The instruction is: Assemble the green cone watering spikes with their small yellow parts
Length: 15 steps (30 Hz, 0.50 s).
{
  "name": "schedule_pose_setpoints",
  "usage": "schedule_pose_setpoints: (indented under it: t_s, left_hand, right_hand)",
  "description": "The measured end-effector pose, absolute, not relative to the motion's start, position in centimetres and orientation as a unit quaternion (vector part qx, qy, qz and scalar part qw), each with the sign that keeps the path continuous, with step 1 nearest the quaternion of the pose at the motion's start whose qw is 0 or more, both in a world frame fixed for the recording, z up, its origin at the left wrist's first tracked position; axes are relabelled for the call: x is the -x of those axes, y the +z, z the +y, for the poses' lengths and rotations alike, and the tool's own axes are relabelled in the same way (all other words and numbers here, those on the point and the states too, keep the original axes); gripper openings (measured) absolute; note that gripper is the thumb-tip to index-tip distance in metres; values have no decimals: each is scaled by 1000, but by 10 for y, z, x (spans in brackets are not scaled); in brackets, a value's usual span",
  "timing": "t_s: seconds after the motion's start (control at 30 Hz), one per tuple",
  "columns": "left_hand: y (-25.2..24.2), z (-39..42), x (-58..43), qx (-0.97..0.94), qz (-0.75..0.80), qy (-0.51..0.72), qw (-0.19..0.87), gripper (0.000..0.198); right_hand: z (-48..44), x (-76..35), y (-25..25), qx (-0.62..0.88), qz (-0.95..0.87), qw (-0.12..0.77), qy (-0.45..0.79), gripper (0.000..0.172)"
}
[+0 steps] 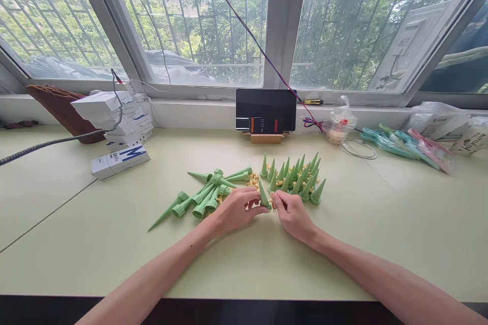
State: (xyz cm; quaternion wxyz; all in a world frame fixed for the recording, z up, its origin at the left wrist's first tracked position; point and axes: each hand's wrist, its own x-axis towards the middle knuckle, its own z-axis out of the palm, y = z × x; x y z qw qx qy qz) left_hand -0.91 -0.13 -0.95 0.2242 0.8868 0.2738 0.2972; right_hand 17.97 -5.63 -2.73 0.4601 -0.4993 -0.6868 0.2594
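Observation:
My left hand (242,205) pinches a green plastic watering spike (264,195) near its base, point up, just above the table. Close against its right side, my right hand (293,213) is closed, with a small yellowish piece (273,205) at the fingertips, mostly hidden. A loose pile of green spikes (206,193) with ribbed caps lies to the left of the left hand. Behind the hands is a little heap of small yellow pieces (253,180). Beyond the right hand, several spikes (295,175) stand upright in rows, with yellow bits at their bases.
At the back, a phone (263,125) leans on a dark tablet (266,96) in a cardboard stand (266,138). White boxes (122,117) are stacked at the left. A tied plastic bag (340,124), a cable (358,151) and bagged teal and pink items (407,147) lie at the right.

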Motion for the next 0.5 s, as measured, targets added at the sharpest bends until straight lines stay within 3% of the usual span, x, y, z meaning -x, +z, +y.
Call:
schedule_pose_setpoints:
  t_s: [0.5]
  left_hand:
    - [-8, -4, 9, -896, 300, 283, 165, 27]
  right_hand:
    - [-57, -180, -28, 491, -670, 477, 287, 43]
